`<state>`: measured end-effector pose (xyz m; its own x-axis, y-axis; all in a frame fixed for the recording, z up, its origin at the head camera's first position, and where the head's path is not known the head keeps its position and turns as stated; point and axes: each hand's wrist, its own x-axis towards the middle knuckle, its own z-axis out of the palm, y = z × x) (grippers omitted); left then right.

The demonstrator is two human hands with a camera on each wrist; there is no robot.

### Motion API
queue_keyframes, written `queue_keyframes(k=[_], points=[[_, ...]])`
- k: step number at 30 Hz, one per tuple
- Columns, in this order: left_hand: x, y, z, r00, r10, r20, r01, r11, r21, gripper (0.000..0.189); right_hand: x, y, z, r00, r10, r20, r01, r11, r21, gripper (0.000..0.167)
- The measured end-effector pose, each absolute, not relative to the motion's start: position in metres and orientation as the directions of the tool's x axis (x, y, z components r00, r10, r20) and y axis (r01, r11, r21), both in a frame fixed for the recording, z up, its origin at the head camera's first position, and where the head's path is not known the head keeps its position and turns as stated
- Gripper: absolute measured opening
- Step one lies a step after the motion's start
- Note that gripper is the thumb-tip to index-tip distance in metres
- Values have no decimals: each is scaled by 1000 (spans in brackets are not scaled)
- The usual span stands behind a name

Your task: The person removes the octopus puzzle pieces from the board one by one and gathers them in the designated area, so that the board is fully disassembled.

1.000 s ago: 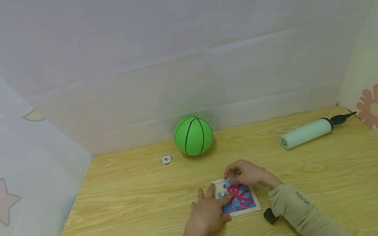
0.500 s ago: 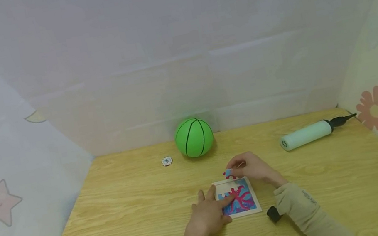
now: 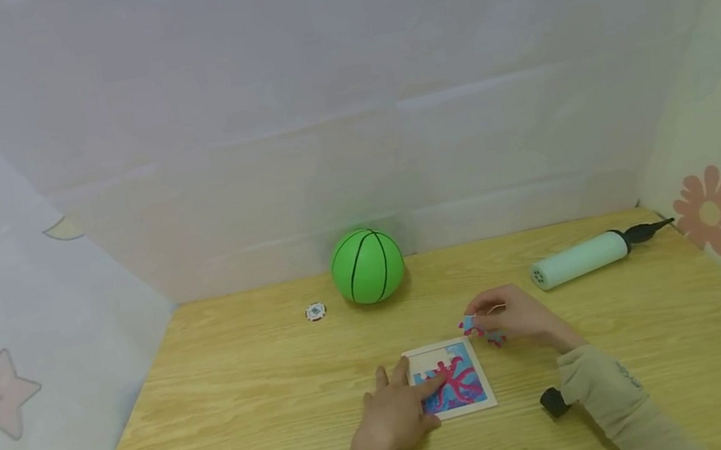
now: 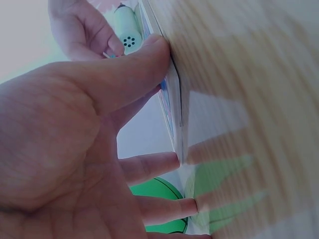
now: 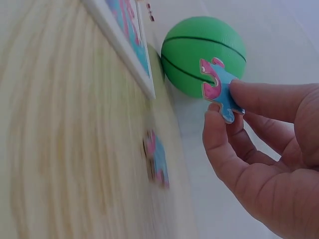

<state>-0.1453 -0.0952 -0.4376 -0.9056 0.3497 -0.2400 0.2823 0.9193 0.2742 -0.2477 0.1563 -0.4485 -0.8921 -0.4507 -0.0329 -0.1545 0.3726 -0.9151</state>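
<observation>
A framed jigsaw puzzle with a pink octopus on blue lies on the table, bare wood showing along the upper left of its board. My left hand rests on the frame's left side, fingers spread, the index reaching over the picture; in the left wrist view the thumb presses the frame's edge. To the right of the frame, my right hand pinches a blue and pink puzzle piece between thumb and fingers, raised above the table. Another puzzle piece lies on the wood beneath that hand.
A green ball stands at the back near the wall, with a poker chip to its left. At the back right lies a pale green hand pump with a black nozzle.
My right hand has lifted a piece out of the puzzle's upper part and carried it right, past the frame, above the loose piece. The left hand has stayed on the frame.
</observation>
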Motion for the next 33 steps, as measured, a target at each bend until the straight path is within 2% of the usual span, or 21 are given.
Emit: queue_keyframes(k=[8,13,20,29,33], points=[[-145,-95,-439,-907,354,-229,288,917,277,56,-247,190,-455,-898,-439,-21,-161,374,-913,22],[-146,-96,-440,-903,361,-232,292,914,282,55,-245,207,-459,-921,-386,-50,-119,403,-908,25],[-147,-96,-440,-901,366,-233,296,911,287,54,-243,225,-459,-924,-380,-38,-107,354,-929,31],[-147,-96,-439,-897,364,-250,289,912,291,54,-246,237,-460,-941,-338,-34,-160,529,-834,22],[-147,-96,-438,-895,367,-255,289,910,296,54,-246,240,-461,-939,-338,-63,-133,527,-839,22]])
